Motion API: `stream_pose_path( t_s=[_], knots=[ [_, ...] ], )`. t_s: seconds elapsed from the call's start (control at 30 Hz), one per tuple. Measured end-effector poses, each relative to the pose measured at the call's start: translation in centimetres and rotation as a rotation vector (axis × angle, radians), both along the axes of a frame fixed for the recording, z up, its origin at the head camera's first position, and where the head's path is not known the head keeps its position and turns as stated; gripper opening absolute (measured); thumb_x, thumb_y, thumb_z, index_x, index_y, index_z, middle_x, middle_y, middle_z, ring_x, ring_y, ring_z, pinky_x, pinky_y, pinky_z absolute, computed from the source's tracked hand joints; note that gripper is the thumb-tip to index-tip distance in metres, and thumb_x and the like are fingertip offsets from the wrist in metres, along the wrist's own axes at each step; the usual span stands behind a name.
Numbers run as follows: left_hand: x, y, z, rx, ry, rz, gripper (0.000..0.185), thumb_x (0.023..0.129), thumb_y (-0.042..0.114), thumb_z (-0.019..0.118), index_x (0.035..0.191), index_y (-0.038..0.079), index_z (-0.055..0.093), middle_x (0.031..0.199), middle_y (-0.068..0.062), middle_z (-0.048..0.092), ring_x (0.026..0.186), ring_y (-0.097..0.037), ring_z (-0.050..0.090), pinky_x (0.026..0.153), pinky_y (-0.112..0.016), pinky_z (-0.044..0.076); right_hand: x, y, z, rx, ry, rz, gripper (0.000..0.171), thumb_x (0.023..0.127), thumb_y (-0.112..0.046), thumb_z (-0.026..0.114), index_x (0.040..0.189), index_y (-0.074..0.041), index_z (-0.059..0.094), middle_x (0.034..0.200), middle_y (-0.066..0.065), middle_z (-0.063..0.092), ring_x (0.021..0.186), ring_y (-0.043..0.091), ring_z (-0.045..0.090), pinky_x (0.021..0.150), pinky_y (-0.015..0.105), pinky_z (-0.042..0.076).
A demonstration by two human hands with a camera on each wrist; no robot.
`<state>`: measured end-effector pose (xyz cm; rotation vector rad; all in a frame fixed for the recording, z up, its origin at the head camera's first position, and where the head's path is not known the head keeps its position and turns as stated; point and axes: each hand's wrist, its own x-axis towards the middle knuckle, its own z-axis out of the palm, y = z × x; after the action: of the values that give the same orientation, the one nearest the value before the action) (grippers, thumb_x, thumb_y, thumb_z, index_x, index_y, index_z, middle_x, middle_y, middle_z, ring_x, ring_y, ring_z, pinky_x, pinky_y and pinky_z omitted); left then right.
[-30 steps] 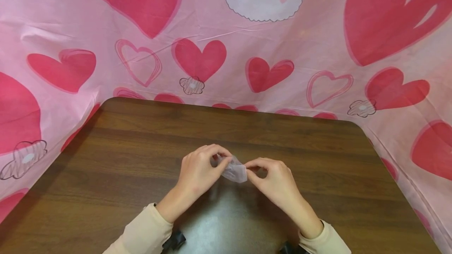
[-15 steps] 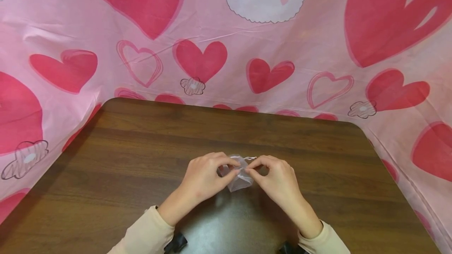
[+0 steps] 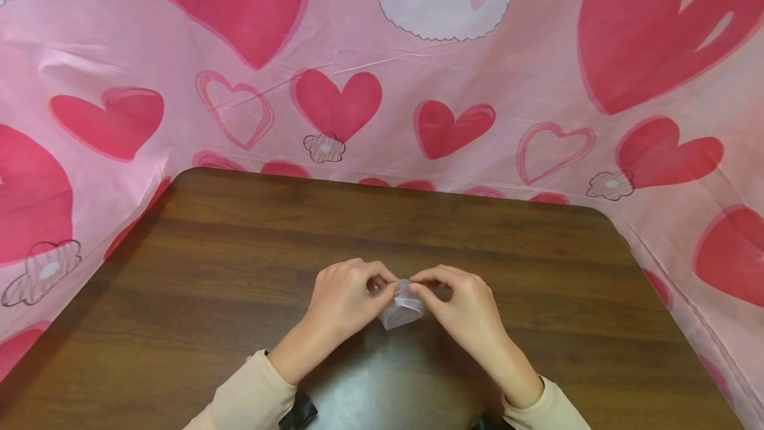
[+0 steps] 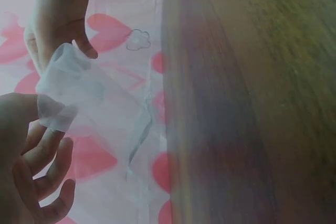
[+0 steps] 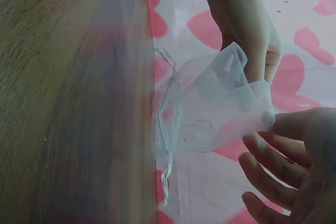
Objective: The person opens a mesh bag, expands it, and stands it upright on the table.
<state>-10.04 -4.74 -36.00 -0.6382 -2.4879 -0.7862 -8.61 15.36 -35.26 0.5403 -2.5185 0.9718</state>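
Note:
Above the middle of the table, both hands pinch a sheer white drawstring pouch (image 3: 402,310) by its edge. My left hand (image 3: 346,300) has thumb and forefinger on its left side, and my right hand (image 3: 462,300) does the same on the right. The right wrist view shows the pouch (image 5: 210,103) hanging with a thin white cord (image 5: 167,129) along its far end. There my right hand (image 5: 294,156) grips a corner, its other fingers loosely bent. From the left wrist, the see-through fabric (image 4: 100,93) spans between the left hand (image 4: 34,161) and the right hand (image 4: 58,22).
A dark wooden table (image 3: 239,237) lies under the hands. Behind and beside it hangs a pink cloth (image 3: 394,52) printed with red hearts. Black straps (image 3: 298,411) show at the wrists, by beige sleeves (image 3: 247,393).
The hands have come closer together and now pinch the pouch's top edge. The pouch has turned, its body hanging toward the person; the cord seen earlier behind it is now hidden in the head view.

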Motion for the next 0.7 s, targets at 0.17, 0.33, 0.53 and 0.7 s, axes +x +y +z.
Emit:
stream_pose_path(
  t_s=[0.17,0.33,0.53,0.7],
  knots=[
    [0.04,0.00,0.20,0.009,-0.034,0.038,0.009,0.079,0.024,0.080,0.081,0.029,0.073,0.068,0.020,0.065,0.058,0.000,0.050,0.053,-0.024,0.038,0.28,0.00,0.15,-0.017,0.029,0.020,0.012,0.080,-0.016,0.084,0.090,-0.020,0.078,0.083,-0.018,0.069,0.079,0.002,0.065,0.067,0.029,0.051],
    [0.00,-0.02,0.30,0.045,-0.026,0.058,0.011,0.080,0.022,0.080,0.084,0.027,0.072,0.071,0.021,0.068,0.060,-0.001,0.054,0.054,-0.025,0.040,0.63,-0.04,0.36,-0.014,0.046,0.023,0.021,0.077,-0.025,0.087,0.095,-0.018,0.077,0.080,-0.014,0.067,0.074,0.002,0.061,0.058,0.023,0.045],
    [0.09,0.05,0.36,0.102,-0.034,0.063,0.011,0.081,0.021,0.079,0.085,0.027,0.071,0.071,0.021,0.068,0.063,0.000,0.059,0.056,-0.026,0.043,0.69,-0.08,0.31,0.015,0.058,-0.040,0.026,0.074,-0.028,0.088,0.096,-0.020,0.077,0.081,-0.015,0.067,0.072,0.004,0.062,0.057,0.024,0.044],
    [0.30,0.11,0.44,0.168,-0.081,0.058,0.011,0.084,0.019,0.077,0.090,0.026,0.070,0.074,0.021,0.069,0.059,0.002,0.056,0.056,-0.027,0.042,0.57,0.01,0.18,0.004,0.067,-0.107,0.021,0.075,-0.019,0.088,0.093,-0.020,0.078,0.078,-0.015,0.065,0.069,0.006,0.061,0.056,0.027,0.043]
  ],
)
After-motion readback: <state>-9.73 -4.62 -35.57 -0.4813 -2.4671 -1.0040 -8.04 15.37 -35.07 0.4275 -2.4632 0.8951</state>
